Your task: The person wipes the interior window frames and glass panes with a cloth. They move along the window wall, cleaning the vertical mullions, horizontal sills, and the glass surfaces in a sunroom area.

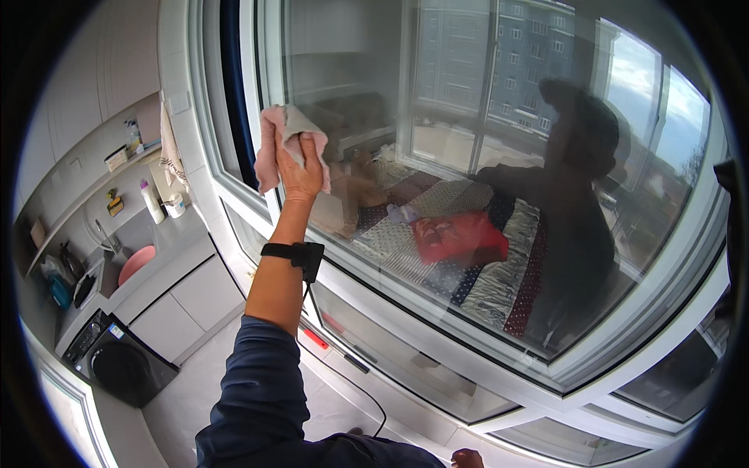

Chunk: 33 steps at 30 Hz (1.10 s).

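My left hand [301, 172] presses a pink and off-white cloth [292, 131] to the left side of a large window pane [363, 76], beside its white frame [270, 88]. The thumb lies over a bunched fold, and the arm is stretched upward. A black strap with a small device [304, 257] circles the forearm, and a dark cable [368, 395] hangs from it. Low at the bottom edge, my right hand [466, 458] shows only in part, away from the glass; its fingers are too cut off to judge.
Behind the glass lie a patchwork bedcover [404, 245] and a red item [462, 237]. A dark reflection of a person crosses the pane. A red-and-black long-handled tool [336, 348] rests below the window. At left are a counter [175, 234], pink basin [137, 263] and washing machine [120, 360].
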Available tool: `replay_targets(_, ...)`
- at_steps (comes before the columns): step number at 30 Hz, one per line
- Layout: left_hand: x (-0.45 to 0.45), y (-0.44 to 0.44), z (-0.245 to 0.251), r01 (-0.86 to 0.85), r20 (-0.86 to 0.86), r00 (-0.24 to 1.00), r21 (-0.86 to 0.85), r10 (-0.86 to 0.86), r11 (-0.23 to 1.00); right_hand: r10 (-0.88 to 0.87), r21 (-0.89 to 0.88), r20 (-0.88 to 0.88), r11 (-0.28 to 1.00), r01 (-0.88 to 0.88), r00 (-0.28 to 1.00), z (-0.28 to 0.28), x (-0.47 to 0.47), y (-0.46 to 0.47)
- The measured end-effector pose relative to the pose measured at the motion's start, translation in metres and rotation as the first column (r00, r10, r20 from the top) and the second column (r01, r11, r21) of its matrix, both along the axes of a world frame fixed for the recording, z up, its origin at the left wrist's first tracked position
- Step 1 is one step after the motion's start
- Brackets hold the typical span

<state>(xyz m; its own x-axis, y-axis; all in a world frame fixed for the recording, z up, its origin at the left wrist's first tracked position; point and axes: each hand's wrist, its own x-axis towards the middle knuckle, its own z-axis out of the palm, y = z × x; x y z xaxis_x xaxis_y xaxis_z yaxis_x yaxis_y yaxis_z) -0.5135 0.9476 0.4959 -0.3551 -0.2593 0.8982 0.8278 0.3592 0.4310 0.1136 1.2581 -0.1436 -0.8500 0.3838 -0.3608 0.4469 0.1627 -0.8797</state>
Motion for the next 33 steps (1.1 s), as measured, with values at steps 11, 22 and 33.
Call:
replay_targets(11, 0.006, 0.018, -0.079, -0.193, -0.012, 0.981, 0.092, 0.195, 0.977, 0.039, 0.141, 0.35, 0.986, -0.094, 0.936, 0.115, -0.038, -0.043)
replay_targets(22, 0.298, 0.227, -0.135, 0.218, -0.243, 0.904, -0.444, -0.351, 0.869, -0.049, 0.04, 0.323, 0.998, 0.038, 0.945, 0.11, 0.002, 0.007)
replay_targets(33, 0.361, 0.298, -0.182, 0.653, 0.423, -0.7, 0.054, -0.575, -0.755, -0.057, 0.003, 0.172, 0.998, 0.057, 0.984, 0.047, 0.111, 0.033)
